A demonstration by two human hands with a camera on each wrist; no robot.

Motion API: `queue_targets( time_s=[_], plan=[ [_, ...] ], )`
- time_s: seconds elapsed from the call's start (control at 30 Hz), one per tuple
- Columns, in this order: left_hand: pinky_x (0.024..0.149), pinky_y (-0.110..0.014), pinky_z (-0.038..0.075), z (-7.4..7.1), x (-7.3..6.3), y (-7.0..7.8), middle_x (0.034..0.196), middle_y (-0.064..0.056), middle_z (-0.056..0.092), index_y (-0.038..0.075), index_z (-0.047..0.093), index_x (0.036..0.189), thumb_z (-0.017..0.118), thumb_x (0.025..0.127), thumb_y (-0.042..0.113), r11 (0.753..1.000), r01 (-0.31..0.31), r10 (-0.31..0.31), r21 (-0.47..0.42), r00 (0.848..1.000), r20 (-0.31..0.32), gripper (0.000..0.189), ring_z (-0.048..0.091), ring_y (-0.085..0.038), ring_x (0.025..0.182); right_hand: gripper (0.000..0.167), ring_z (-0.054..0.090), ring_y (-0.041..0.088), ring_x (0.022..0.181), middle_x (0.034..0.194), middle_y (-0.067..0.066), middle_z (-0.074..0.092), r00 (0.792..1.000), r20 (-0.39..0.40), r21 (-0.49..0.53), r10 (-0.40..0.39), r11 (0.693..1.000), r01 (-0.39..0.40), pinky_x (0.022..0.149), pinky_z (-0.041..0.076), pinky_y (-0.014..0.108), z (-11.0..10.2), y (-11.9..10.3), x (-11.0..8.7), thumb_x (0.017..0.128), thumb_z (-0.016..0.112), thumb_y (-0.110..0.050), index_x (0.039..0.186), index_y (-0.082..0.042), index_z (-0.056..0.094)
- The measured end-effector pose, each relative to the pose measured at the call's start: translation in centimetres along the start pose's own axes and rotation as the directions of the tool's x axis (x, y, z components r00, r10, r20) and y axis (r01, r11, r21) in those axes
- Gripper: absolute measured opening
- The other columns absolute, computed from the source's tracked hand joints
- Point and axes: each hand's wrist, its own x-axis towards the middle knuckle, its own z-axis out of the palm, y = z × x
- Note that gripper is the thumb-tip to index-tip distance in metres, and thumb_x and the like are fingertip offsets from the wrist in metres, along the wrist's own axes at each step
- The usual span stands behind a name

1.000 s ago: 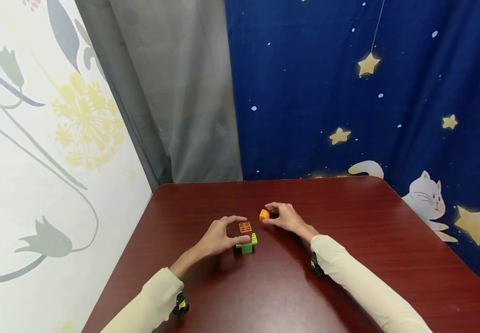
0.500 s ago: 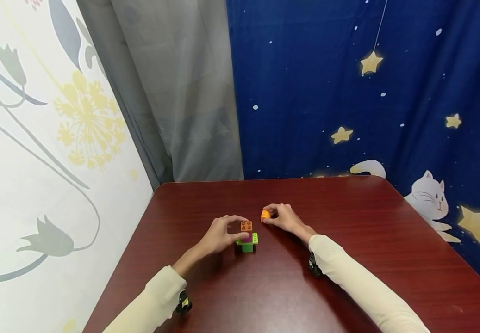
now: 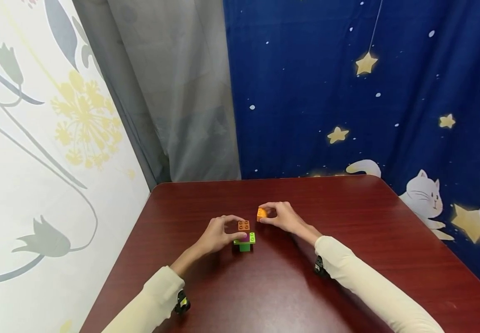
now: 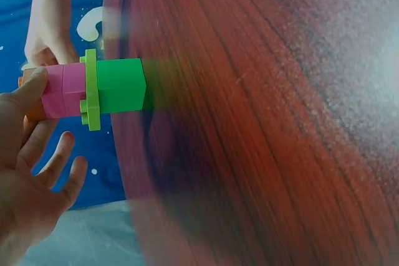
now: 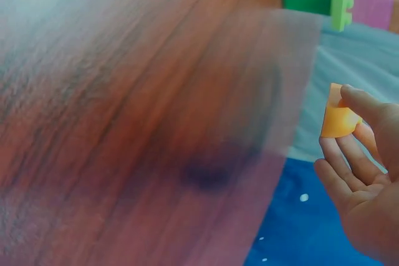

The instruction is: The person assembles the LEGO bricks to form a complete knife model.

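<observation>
A stack of toy building bricks stands upright near the middle of the table. Its parts are a green brick (image 4: 121, 85) at the bottom, a lime plate (image 4: 93, 105), pink bricks (image 4: 65, 91) and an orange-brown brick (image 3: 244, 225) on top. My left hand (image 3: 216, 237) grips the upper part from the left, thumb on the near side. Whether the green brick touches the table, I cannot tell. Just beyond the stack to the right, my right hand (image 3: 286, 218) pinches a yellow-orange brick (image 5: 340, 119) with a curved side between thumb and fingers. The two are apart.
The dark red wooden table (image 3: 273, 296) spreads around both hands. Along its left runs a white patterned wall (image 3: 56, 185); a grey curtain (image 3: 190, 115) and a blue starry curtain (image 3: 298, 115) hang behind the far edge.
My left thumb has shifted slightly, and some pink now shows beneath the orange-brown brick. The yellow-orange brick has turned a little in my right hand. Both hands keep their holds.
</observation>
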Motion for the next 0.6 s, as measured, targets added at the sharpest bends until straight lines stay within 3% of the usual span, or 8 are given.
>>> queue_targets(
  time_s=[0.13, 0.27, 0.6],
  plan=[
    [0.092, -0.042, 0.059, 0.0, 0.0, -0.1, 0.111, 0.000, 0.077, 0.014, 0.077, 0.117, 0.089, 0.085, 0.028, 1.000, -0.012, 0.012, -0.002, 1.000, -0.008, 0.037, 0.070, -0.018, 0.109, 0.041, 0.073, 0.018, 0.095, 0.099, 0.000, 0.077, 0.998, -0.013, 0.007, -0.055, 0.998, 0.055, 0.088, 0.059, 0.043, -0.6, -1.2, -0.2, 0.088, 0.086, -0.022, 0.124, -0.008, 0.074],
    [0.092, -0.042, 0.058, -0.1, 0.0, 0.0, 0.111, 0.000, 0.076, 0.014, 0.077, 0.117, 0.089, 0.085, 0.029, 1.000, 0.000, 0.000, -0.010, 1.000, -0.005, 0.038, 0.070, -0.018, 0.109, 0.042, 0.074, 0.022, 0.095, 0.099, 0.001, 0.077, 0.995, -0.017, 0.024, -0.097, 0.995, 0.097, 0.090, 0.058, 0.047, -1.1, -2.4, -0.2, 0.088, 0.086, -0.021, 0.124, -0.006, 0.074],
    [0.088, -0.044, 0.059, 0.0, -0.1, 0.1, 0.108, -0.001, 0.077, 0.012, 0.077, 0.115, 0.089, 0.085, 0.031, 0.999, 0.020, -0.020, -0.030, 1.000, -0.008, 0.037, 0.072, -0.019, 0.103, 0.041, 0.074, 0.022, 0.099, 0.101, 0.001, 0.077, 0.989, -0.009, -0.002, -0.148, 0.989, 0.148, 0.093, 0.056, 0.043, -1.6, -4.9, -0.5, 0.089, 0.085, -0.022, 0.126, -0.010, 0.073]
  ],
)
